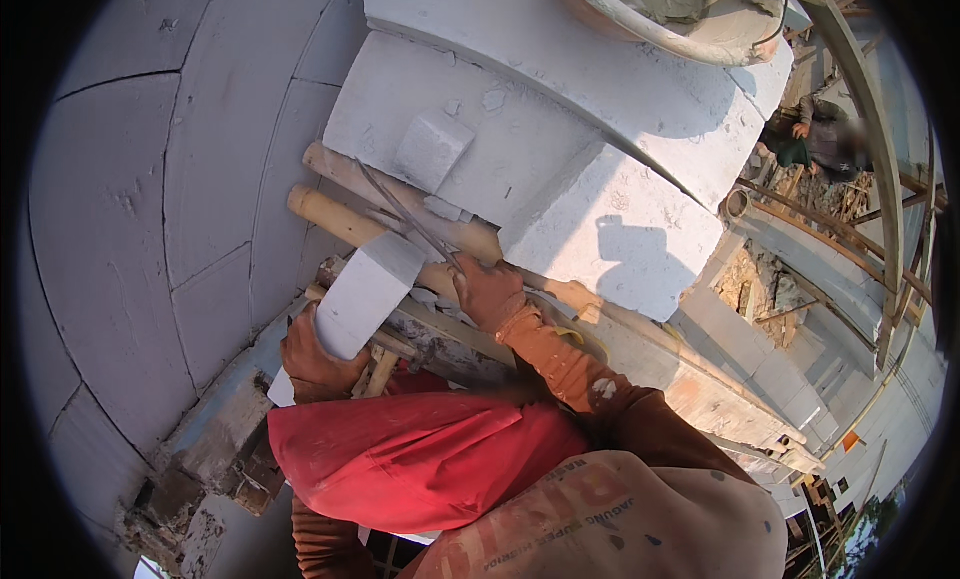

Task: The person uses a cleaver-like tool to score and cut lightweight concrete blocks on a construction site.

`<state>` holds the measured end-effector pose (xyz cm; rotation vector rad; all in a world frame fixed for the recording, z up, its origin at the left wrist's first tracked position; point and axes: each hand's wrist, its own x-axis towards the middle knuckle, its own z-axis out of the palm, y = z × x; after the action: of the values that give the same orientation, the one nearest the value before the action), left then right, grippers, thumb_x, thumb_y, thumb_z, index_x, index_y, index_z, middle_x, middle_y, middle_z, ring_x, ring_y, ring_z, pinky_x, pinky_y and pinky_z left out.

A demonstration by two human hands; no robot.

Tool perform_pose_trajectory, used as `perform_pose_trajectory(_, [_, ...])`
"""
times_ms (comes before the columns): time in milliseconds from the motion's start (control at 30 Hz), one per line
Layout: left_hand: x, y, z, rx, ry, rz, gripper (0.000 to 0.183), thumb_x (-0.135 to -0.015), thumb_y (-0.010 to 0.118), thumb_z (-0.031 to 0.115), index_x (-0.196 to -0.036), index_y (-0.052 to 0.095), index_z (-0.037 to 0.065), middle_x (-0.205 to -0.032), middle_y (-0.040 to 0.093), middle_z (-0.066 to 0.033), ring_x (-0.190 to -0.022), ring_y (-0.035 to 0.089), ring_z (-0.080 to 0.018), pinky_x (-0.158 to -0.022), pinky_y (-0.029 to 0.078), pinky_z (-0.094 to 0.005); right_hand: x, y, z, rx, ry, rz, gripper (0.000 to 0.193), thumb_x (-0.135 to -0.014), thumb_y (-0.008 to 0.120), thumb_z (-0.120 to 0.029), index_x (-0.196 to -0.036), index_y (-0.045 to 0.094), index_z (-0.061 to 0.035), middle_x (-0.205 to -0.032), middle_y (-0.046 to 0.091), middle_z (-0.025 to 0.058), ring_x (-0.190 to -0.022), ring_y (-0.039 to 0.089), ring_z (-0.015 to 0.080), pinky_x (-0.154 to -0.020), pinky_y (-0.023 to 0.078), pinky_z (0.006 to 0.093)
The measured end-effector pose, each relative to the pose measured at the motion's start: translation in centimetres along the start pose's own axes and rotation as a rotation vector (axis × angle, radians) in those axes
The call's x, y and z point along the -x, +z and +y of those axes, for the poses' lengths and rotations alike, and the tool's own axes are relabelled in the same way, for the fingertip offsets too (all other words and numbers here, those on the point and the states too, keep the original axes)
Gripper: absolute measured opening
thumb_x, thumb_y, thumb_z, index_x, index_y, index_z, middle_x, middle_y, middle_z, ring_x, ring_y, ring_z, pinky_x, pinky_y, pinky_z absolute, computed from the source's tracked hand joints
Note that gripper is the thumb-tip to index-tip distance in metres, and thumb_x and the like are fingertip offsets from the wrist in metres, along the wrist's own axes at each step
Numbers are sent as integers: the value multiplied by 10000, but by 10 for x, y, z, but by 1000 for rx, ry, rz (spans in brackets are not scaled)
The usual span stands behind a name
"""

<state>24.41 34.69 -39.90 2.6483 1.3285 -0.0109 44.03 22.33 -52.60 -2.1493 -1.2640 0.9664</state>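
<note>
My left hand (318,351), fingers wrapped round the lower end, grips a small white block (366,291) that rests against bamboo poles. My right hand (491,293) is closed on the near end of a long, thin metal blade (403,212); its handle is hidden in the fist, so the exact kind of tool cannot be told. The blade slants up and left, beyond the white block and across the bamboo. A second small block (435,149) lies on large white blocks just past the blade's tip.
A wall of large pale blocks (215,179) rises on the left. Bamboo poles (335,216) run under the work. A bucket of grey mortar (680,24) stands at the top on white slabs (610,239). Lower down at right, another person (835,139) is among timber and rubble.
</note>
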Motion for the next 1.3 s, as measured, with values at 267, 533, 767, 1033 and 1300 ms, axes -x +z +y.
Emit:
perform_pose_trajectory(267, [7,0,-1,-22,-18,-31,757,-484,794,268,-1148,514,34,-978,597,-148,-877,596,-365,-775,456,-452,9,33,10,-70,25,-136,217,-917,485,-262,-1083,484,-122,-731,658,141,-693,647,344,-673,493,458])
perform_pose_trajectory(533, [9,-3,1,-40,-51,-63,779,-462,804,272,-1145,514,34,-980,595,-153,-881,595,-364,-772,454,-464,2,27,2,-216,-83,40,283,-917,492,-313,-1126,482,-122,-725,659,136,-654,644,351,-614,492,479])
perform_pose_trajectory(767, [9,-1,-2,-19,-3,-22,786,-461,801,279,-1151,510,42,-976,586,-144,-897,582,-355,-786,442,-473,18,42,17,40,-20,-89,286,-933,463,-299,-1168,458,-136,-762,664,154,-710,647,378,-693,484,505])
perform_pose_trajectory(1033, [6,-3,-8,17,-22,0,803,-462,797,287,-1170,493,60,-989,580,-135,-935,577,-339,-796,433,-473,18,34,19,-32,107,-280,303,-943,434,-319,-1200,434,-157,-743,643,215,-729,625,433,-717,463,547])
perform_pose_trajectory(1300, [10,-5,-4,-6,-10,-51,821,-481,809,263,-1200,480,42,-1054,591,-169,-946,595,-365,-834,451,-480,4,23,2,-13,55,-169,287,-943,430,-310,-1175,438,-143,-755,646,203,-737,630,418,-711,468,531])
